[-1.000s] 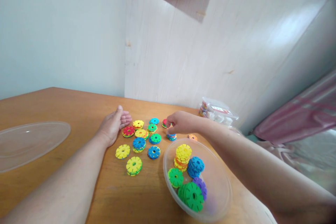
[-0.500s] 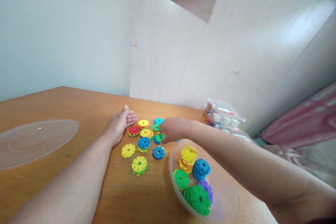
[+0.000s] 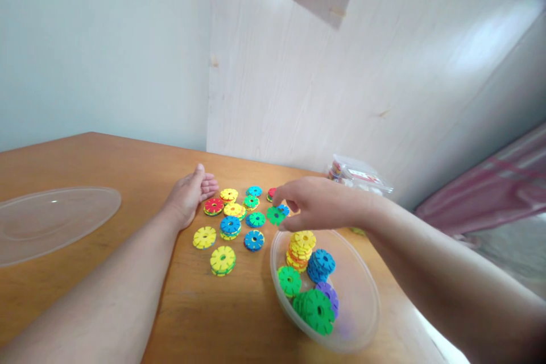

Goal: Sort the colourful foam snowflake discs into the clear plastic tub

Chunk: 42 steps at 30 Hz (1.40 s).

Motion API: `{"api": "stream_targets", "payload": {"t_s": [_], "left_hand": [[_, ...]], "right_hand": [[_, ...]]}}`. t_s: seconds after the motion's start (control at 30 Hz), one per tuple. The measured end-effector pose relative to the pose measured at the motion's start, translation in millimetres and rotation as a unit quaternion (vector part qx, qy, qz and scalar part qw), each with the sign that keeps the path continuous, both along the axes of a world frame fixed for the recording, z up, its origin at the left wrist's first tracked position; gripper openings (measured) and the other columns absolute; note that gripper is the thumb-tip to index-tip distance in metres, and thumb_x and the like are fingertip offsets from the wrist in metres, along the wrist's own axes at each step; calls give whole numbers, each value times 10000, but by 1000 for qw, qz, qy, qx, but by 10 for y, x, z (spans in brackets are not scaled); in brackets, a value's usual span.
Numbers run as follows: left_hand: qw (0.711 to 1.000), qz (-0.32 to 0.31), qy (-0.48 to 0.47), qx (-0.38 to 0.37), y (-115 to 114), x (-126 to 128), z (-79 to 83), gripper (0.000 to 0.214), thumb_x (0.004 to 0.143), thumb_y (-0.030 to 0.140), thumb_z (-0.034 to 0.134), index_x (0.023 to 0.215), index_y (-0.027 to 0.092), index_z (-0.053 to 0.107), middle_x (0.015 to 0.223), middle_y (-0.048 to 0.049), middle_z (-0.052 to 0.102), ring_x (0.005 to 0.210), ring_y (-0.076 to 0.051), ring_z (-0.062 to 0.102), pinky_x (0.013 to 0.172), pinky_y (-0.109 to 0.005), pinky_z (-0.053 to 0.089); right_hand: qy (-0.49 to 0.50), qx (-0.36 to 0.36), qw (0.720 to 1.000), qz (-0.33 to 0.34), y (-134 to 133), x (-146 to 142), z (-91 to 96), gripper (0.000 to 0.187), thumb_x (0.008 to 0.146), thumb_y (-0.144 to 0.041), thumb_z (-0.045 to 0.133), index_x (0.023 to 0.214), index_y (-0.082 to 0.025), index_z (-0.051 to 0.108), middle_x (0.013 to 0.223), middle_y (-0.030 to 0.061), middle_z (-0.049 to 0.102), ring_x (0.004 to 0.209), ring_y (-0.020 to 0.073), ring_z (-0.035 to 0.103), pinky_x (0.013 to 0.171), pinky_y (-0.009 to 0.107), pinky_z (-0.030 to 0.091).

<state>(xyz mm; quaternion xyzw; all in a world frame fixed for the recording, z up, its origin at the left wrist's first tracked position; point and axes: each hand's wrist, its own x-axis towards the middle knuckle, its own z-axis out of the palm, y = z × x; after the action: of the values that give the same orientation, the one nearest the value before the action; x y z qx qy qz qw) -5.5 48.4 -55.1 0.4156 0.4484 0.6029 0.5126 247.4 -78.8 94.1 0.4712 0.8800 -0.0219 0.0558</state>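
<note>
My right hand [image 3: 307,202] reaches in over the far rim of a clear plastic bowl [image 3: 367,296], pinching a slightly blurred green notched disc [image 3: 275,216]. My left hand [image 3: 191,194] rests on its side on the table, palm turned to the discs, fingers open and holding nothing. Beside its fingertips lie a red notched disc [image 3: 214,206] and a yellow one [image 3: 229,195]. Several small piles spread between the hands, among them a blue-topped pile [image 3: 231,224] and a yellow-topped pile [image 3: 222,260]. Inside the bowl stand a yellow stack [image 3: 303,242], a blue stack [image 3: 324,261], green discs [image 3: 319,311] and purple discs [image 3: 328,296].
A clear oval lid [image 3: 60,219] lies on the wooden table [image 3: 140,153] at the left. Clear plastic boxes [image 3: 362,173] are stacked at the back right, partly behind my right arm. A pale wall [image 3: 277,79] rises behind the table.
My right hand has moved right from the piles toward the bowl, carrying the green disc. A red-topped pile behind it has come into view. My left hand stays in place.
</note>
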Motion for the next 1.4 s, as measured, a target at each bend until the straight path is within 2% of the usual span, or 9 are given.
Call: {"api": "stream_targets", "payload": {"t_s": [0.1, 0.2, 0.37, 0.5, 0.7, 0.87, 1.0, 1.17, 1.4], "left_hand": [[1000, 3, -2, 4, 2, 0, 5, 465, 910, 549, 515, 930, 102, 641, 891, -147, 709, 792, -192, 701, 796, -332, 558], [1000, -2, 4, 10, 31, -14, -26, 492, 911, 571, 495, 947, 103, 641, 902, -151, 712, 809, -201, 707, 808, -344, 560], [1000, -2, 13, 13, 54, -29, -49, 519, 904, 592, 493, 957, 99, 644, 930, -164, 714, 831, -206, 711, 822, -342, 560], [1000, 0, 9, 12, 44, -22, -34, 505, 908, 579, 497, 955, 98, 643, 926, -167, 715, 828, -206, 712, 813, -337, 562], [1000, -7, 5, 9, 49, -24, -41, 497, 911, 577, 494, 949, 103, 640, 933, -163, 715, 825, -202, 710, 793, -329, 563], [1000, -3, 0, 3, 34, -18, -29, 495, 905, 575, 507, 948, 103, 649, 922, -159, 714, 806, -195, 706, 770, -324, 564], [1000, -4, -2, 14, 38, -26, -54, 508, 880, 594, 535, 934, 105, 659, 907, -155, 716, 803, -196, 704, 762, -321, 566], [1000, -7, 1, 23, 83, -46, -120, 536, 867, 626, 531, 950, 112, 658, 915, -154, 720, 809, -200, 709, 773, -331, 567], [1000, -11, -4, 26, 108, -47, -159, 535, 864, 631, 531, 950, 118, 654, 908, -151, 720, 805, -204, 712, 777, -340, 569]], "right_hand": [[4, -35, 999, -6, -339, 96, 94, 359, 811, -446, 649, 1127, -277, 658, 959, 37, 699, 802, 200, 616, 673, 305, 409], [6, -66, 998, 1, -549, 143, 74, 319, 816, -419, 644, 1108, -292, 669, 955, 32, 704, 801, 201, 623, 671, 306, 415], [2, -80, 997, 23, -622, 155, -33, 338, 817, -451, 646, 1114, -291, 678, 1004, 37, 716, 845, 219, 643, 707, 321, 427], [10, -70, 997, 6, -568, 173, -19, 368, 825, -445, 642, 1161, -295, 657, 1005, 33, 708, 831, 203, 633, 665, 298, 415], [37, -25, 999, -22, -170, 161, -23, 287, 874, -389, 575, 1092, -226, 668, 932, 42, 701, 761, 163, 602, 638, 271, 395], [7, -13, 1000, -18, 361, -6, -235, 347, 842, -376, 603, 1149, -223, 662, 1081, 62, 710, 891, 188, 629, 679, 267, 414], [-47, -1, 999, -22, 658, -221, -378, 416, 820, -387, 622, 1198, -216, 654, 1137, 84, 705, 967, 225, 638, 697, 282, 433], [-84, 4, 996, -23, 889, -418, -492, 559, 785, -486, 652, 1258, -188, 633, 1191, 135, 684, 1035, 275, 637, 741, 322, 466], [-95, -13, 995, -23, 1055, -499, -592, 563, 749, -507, 687, 1214, -190, 675, 1157, 135, 702, 1036, 275, 645, 772, 325, 473]]}}
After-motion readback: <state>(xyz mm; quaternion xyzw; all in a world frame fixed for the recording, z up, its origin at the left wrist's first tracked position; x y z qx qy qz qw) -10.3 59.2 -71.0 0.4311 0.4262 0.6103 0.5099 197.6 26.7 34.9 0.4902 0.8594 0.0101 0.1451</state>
